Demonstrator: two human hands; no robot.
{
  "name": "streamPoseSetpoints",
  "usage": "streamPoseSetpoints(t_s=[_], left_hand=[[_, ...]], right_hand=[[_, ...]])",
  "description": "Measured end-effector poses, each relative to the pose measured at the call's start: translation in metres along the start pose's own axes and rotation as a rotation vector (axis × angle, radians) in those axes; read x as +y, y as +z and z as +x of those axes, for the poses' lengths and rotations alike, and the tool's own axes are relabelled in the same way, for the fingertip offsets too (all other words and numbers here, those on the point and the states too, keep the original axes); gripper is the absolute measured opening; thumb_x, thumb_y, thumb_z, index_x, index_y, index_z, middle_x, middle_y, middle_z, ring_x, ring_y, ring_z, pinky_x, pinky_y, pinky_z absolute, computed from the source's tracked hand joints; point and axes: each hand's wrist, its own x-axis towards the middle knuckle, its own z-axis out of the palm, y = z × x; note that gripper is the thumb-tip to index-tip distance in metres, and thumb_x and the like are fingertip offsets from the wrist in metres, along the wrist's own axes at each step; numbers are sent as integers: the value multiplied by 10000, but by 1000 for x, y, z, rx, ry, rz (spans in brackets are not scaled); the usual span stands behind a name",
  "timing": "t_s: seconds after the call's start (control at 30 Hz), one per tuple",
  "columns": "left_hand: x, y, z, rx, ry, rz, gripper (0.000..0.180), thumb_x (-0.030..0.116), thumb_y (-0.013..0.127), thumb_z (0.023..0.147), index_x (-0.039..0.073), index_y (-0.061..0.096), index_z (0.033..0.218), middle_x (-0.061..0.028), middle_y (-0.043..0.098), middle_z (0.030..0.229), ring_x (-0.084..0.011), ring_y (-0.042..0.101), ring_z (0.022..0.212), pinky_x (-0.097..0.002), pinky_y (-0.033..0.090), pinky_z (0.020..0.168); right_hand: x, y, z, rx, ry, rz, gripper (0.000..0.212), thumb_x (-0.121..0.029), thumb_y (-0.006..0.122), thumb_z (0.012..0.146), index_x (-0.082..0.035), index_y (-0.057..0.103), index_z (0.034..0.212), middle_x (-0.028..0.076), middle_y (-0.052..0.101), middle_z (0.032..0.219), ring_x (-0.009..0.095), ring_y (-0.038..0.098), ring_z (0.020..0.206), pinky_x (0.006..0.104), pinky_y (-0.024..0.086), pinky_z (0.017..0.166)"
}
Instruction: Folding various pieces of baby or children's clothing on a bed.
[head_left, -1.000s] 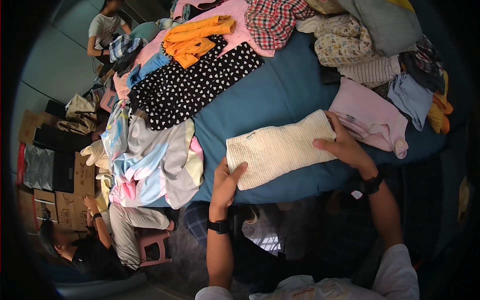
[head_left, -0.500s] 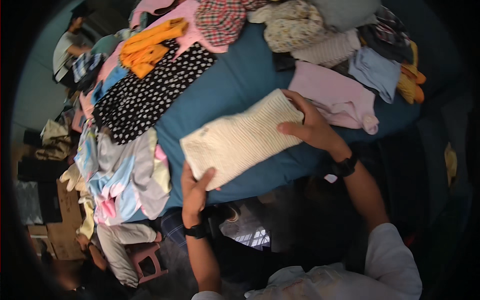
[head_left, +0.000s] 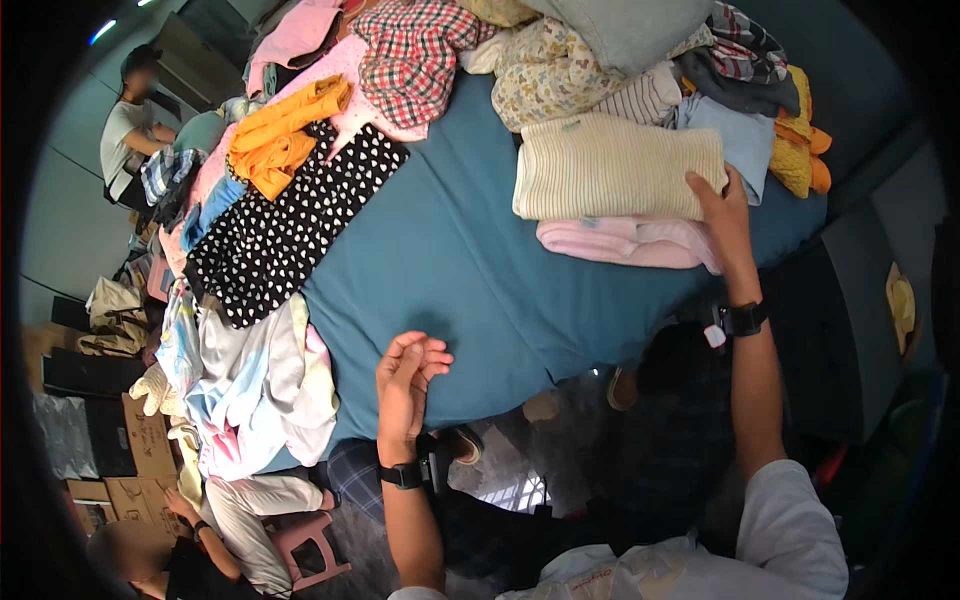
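Observation:
A folded cream garment with thin stripes (head_left: 615,172) lies flat over a folded pink garment (head_left: 620,242) on the right side of the blue-covered bed or table (head_left: 450,260). My right hand (head_left: 722,205) grips its right edge, thumb on top and fingers behind. Nearer to me, my left hand (head_left: 412,368) hovers above the blue cover with nothing in it, its fingers loosely bent and apart. Left of it hangs a loose grey, blue and pink garment (head_left: 265,370).
A black patterned garment (head_left: 290,225), an orange one (head_left: 275,150) and a red checked one (head_left: 415,70) lie far left. Behind the folded pieces are a floral garment (head_left: 555,75) and a light blue one (head_left: 745,140). Two people sit at the left, one by a pink stool (head_left: 305,550).
The striped garment has moved from between both hands to the right, onto the pink garment. My left hand has let go of it; my right hand still grips it.

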Motion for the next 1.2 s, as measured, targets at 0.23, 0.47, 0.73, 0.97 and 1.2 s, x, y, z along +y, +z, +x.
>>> streamPoseSetpoints(t_s=[0.23, 0.47, 0.73, 0.97, 1.2], left_hand=[[15, -6, -2, 203, -67, -128, 230, 155, 542, 997, 13, 530, 1178, -189, 645, 1113, -297, 664, 1034, -346, 550, 857], [44, -66, 19, 364, 115, -79, 553, 145, 573, 947, 106, 306, 1430, -245, 435, 1392, -359, 450, 1321, -465, 400, 1079], [72, -147, 25, 612, 321, -477, 683, 153, 595, 919, 189, 260, 1513, -240, 371, 1399, -337, 405, 1320, -453, 348, 1114], [55, -156, 39, 693, 315, -293, 480, 184, 536, 965, -65, 414, 1356, -161, 578, 1230, -235, 563, 1182, -368, 416, 982], [45, -96, 34, 795, 643, 45, 351, 132, 501, 1017, -103, 561, 1272, -134, 673, 1015, -167, 642, 929, -255, 468, 810]], right_hand=[[-40, 54, -47, 182, -802, -401, 287, -23, 624, 874, -14, 547, 1150, 112, 545, 1235, 211, 547, 1110, 322, 438, 928], [38, 159, -103, -694, -58, 197, 135, -19, 614, 886, -30, 582, 1016, 43, 563, 1086, 93, 564, 886, 225, 450, 763], [38, 185, -122, -918, -124, -253, 72, -55, 642, 869, -9, 637, 924, 41, 618, 795, 103, 553, 677, 267, 443, 612], [35, 189, -121, -920, -65, -275, 67, -62, 649, 871, -10, 645, 912, 40, 630, 793, 97, 559, 678, 257, 440, 607], [36, 185, -120, -931, -72, -286, 65, -65, 655, 875, -11, 650, 912, 27, 630, 789, 86, 544, 676, 250, 436, 604]])
